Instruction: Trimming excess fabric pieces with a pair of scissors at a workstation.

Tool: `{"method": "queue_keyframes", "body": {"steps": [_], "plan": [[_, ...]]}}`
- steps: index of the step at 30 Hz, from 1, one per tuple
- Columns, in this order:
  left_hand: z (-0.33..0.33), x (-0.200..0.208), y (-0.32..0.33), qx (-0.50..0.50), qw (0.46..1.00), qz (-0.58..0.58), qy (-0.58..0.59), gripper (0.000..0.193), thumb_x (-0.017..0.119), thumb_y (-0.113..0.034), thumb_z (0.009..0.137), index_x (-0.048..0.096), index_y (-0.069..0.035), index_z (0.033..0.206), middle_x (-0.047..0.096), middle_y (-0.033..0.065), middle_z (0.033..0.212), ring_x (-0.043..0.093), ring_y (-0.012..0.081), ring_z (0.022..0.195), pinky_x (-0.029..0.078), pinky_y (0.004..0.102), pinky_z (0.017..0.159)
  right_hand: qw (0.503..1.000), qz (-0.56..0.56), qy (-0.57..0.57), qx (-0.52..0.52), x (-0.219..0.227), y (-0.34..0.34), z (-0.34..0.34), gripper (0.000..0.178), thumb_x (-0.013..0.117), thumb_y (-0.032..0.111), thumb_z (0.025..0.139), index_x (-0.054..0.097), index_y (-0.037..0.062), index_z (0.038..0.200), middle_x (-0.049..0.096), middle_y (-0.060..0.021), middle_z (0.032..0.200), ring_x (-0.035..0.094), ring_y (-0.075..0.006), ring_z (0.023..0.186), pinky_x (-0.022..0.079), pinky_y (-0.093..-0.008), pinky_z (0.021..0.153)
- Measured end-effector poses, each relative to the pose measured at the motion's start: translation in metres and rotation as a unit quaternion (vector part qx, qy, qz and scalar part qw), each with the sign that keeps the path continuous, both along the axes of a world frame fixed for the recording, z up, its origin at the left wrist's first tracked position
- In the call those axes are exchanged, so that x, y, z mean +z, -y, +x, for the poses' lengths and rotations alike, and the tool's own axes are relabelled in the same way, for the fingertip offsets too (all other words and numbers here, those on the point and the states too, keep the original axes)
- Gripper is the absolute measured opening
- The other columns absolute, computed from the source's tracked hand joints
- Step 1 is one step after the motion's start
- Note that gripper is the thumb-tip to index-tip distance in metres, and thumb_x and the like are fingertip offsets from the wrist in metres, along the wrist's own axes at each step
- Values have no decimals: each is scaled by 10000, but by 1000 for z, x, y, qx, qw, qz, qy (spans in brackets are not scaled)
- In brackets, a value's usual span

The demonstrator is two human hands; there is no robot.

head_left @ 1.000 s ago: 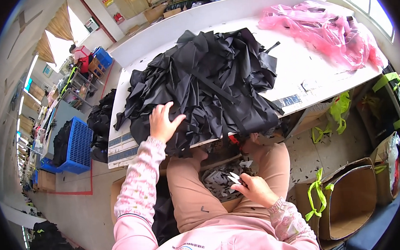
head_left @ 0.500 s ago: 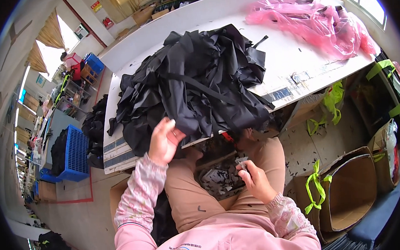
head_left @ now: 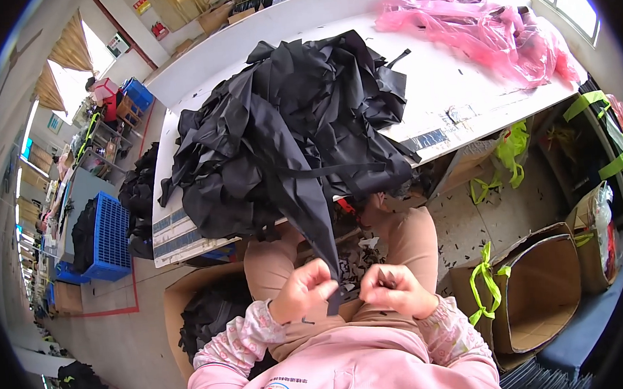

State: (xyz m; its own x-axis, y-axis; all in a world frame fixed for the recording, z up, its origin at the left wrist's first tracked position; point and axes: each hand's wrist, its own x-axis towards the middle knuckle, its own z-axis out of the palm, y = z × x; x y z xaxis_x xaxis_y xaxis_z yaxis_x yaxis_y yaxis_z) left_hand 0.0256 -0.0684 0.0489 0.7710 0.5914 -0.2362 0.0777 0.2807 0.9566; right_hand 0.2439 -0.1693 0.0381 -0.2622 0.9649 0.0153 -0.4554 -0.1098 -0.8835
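A large heap of black fabric pieces (head_left: 306,102) lies on the white table in front of me. One long black fabric piece (head_left: 312,209) hangs from it over the table edge towards my lap. My left hand (head_left: 304,292) is closed at the lower end of this piece, pinching its edge. Beside it, my right hand (head_left: 397,289) is curled close to the fabric end, slightly blurred. Whatever lies within those right fingers is mostly hidden; only something small and dark shows there.
Pink plastic sheeting (head_left: 487,34) covers the table's far right. An open cardboard box (head_left: 542,294) stands right; another cardboard box (head_left: 182,288) with black fabric is left of my legs. Dark scraps litter the floor between my feet. A blue crate (head_left: 112,235) stands farther left.
My left hand has come down from the table edge towards my lap, drawing a long black fabric piece out of the heap. My right hand has moved slightly down beside it.
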Motion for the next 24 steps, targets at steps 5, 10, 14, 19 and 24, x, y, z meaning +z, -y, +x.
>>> {"method": "queue_keyframes", "body": {"steps": [5, 10, 14, 19, 24], "plan": [[5, 29, 23, -247, 939, 130, 201, 143, 640, 35, 850, 635, -28, 977, 652, 107, 985, 613, 229, 944, 464, 350, 806, 996, 27, 15, -80, 6, 7, 9, 270, 600, 108, 937, 560, -3, 1180, 623, -37, 913, 570, -92, 863, 463, -241, 787], [20, 43, 32, -181, 944, 161, 226, 191, 664, 63, 820, 649, -21, 990, 609, 147, 1072, 602, 288, 988, 444, 368, 854, 998, 41, -49, -17, 12, 15, -4, 487, 642, 83, 897, 463, -22, 1337, 612, -67, 1092, 576, -99, 965, 465, -240, 830], [22, 40, 28, -93, 938, 258, 213, 191, 714, 25, 800, 651, -26, 973, 576, 118, 1072, 591, 246, 976, 469, 333, 840, 990, -44, -113, -72, 11, 23, -1, 384, 647, 77, 903, 538, -33, 1255, 637, -59, 1051, 602, -95, 927, 489, -234, 785], [25, 14, 12, 90, 901, 413, 95, 662, 849, -224, 698, 512, -54, 1243, 481, 150, 1268, 485, 315, 1174, 375, 385, 1012, 989, -74, -123, -35, 31, 23, 3, 283, 640, 39, 893, 603, 3, 1171, 567, 37, 830, 459, -5, 659, 351, -172, 568], [14, -35, 13, -50, 989, 87, 111, 330, 651, -26, 874, 575, -22, 1195, 615, 89, 1174, 623, 187, 1017, 481, 289, 894, 974, -136, -148, -104, 39, -4, 3, 289, 632, 84, 899, 558, 42, 1175, 517, 45, 699, 379, -22, 464, 278, -189, 394]]}}
